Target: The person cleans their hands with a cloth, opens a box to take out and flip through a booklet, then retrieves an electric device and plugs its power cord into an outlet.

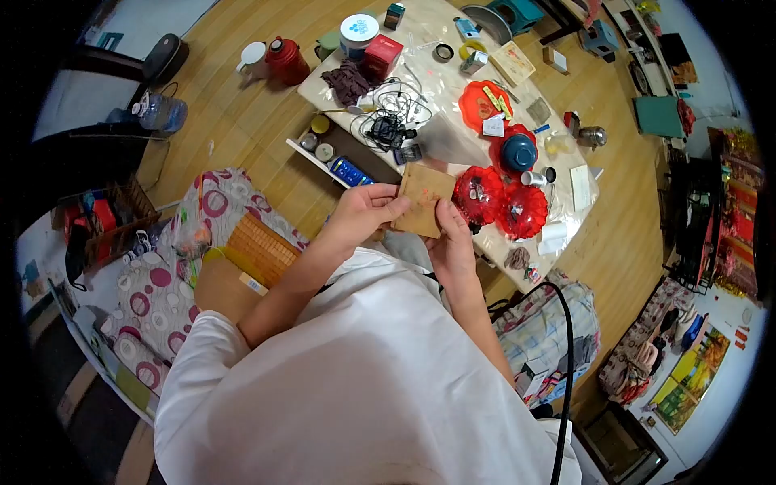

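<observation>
Grips tan card-like piece (423, 204) between left hand (368, 216) and right hand (454, 242), thumbs on top. Shows as flat, matte, roughly four-sided, with faint red marks and an apparent overlapping layer. Overlaps, in view, the near edge of table (436, 90). Borders on open drawer (318, 163) and tangled black cables (386, 128) beyond left hand; on red bowls (478, 194) just beyond right hand. Leaves bare floor (234, 125) farther out, left of left hand. Hides own underside and most fingertips. Cannot tell number of layers or read red marks.
</observation>
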A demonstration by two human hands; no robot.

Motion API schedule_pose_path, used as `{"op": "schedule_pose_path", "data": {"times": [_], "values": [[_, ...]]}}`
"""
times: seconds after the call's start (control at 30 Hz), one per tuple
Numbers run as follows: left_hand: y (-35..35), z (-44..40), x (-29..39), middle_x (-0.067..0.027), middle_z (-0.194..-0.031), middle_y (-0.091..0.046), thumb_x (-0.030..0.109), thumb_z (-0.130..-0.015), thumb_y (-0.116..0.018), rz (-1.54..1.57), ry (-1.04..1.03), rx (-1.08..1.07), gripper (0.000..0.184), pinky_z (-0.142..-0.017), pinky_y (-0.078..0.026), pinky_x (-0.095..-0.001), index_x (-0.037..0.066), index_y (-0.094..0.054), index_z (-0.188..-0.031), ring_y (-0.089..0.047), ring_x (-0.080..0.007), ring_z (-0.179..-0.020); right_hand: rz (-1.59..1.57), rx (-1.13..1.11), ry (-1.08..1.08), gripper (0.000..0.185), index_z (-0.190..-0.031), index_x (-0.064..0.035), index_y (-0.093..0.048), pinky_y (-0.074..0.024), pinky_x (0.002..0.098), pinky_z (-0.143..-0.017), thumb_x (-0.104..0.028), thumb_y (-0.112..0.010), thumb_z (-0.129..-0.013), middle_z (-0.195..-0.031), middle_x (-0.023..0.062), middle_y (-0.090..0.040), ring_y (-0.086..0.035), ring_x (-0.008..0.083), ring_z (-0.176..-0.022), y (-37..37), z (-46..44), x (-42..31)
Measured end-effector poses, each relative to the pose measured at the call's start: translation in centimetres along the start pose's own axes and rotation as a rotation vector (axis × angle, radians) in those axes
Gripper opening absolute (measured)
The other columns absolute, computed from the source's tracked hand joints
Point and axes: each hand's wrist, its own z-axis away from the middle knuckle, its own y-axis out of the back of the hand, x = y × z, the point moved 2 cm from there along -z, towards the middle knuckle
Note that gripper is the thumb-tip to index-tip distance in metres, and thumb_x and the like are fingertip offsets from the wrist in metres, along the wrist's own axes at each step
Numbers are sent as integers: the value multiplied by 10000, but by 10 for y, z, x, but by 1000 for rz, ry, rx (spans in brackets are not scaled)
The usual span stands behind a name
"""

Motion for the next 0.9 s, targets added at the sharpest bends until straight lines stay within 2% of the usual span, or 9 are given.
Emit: {"op": "schedule_pose_path", "data": {"times": [0.13,0.33,0.4,0.53,0.6,0.7,0.73,0.8,0.9], "values": [[8,1,-9,-68,-988,-698,153,-903,-703,187,100,8,315,-748,-543,-247,-34,-639,-1148,-673,-126,-837,-43,-43,-120,273,-1172,-69,-610,-495,311,-912,-267,-580,-987,-1121,26,-661,-628,141,-1037,-4,-3,4],[35,-7,-33,-70,-1009,-691,189,-920,-680,-198,-50,158,324,-806,-557,-284,-21,-636,-1164,-670,-138,-897,139,88,-202,281,-1169,-77,-600,-516,315,-894,-286,-585,-983,-1125,24,-661,-636,135,-1018,7,-14,29],[38,-1,-39,-62,-1067,-681,195,-918,-687,171,173,12,342,-821,-525,-269,-11,-622,-1183,-637,-131,-990,56,8,-248,288,-1173,-78,-597,-518,315,-886,-291,-593,-979,-1121,22,-659,-636,135,-1009,12,-17,33],[46,3,-51,-70,-1063,-681,205,-921,-683,313,185,19,333,-832,-524,-278,-10,-631,-1170,-639,-137,-993,92,5,-301,290,-1166,-81,-604,-514,286,-855,-297,-608,-971,-1115,8,-656,-634,123,-972,7,-20,39],[57,-4,-63,-70,-1086,-675,242,-947,-644,-227,97,192,342,-852,-526,-294,-1,-625,-1187,-640,-149,-1004,206,70,-294,289,-1164,-82,-607,-510,275,-850,-296,-609,-971,-1115,5,-657,-635,118,-961,9,-25,47],[65,-4,-76,-69,-1026,-693,227,-934,-664,-182,28,216,320,-760,-540,-271,-6,-653,-1152,-654,-131,-908,415,15,-208,287,-1161,-86,-615,-498,282,-852,-300,-611,-970,-1113,1,-659,-629,112,-956,12,-32,56],[70,-2,-79,-69,-1026,-693,227,-934,-664,-176,28,218,320,-760,-540,-271,-6,-653,-1152,-654,-131,-908,314,-15,-290,278,-1150,-99,-615,-505,266,-835,-314,-602,-973,-1092,-5,-659,-625,95,-944,9,-31,55],[71,9,-72,-78,-1052,-689,203,-935,-662,223,173,121,339,-840,-511,-277,-12,-625,-1195,-647,-139,-953,214,-38,-371,271,-1138,-111,-614,-511,249,-817,-327,-592,-977,-1070,-12,-659,-621,78,-932,5,-30,55],[78,15,-79,-83,-1022,-697,182,-926,-668,161,140,156,330,-818,-516,-277,-22,-629,-1183,-653,-136,-920,213,-84,-400,261,-1096,-105,-633,-518,260,-816,-332,-601,-972,-1051,-3,-669,-631,83,-928,5,-32,64]]}}
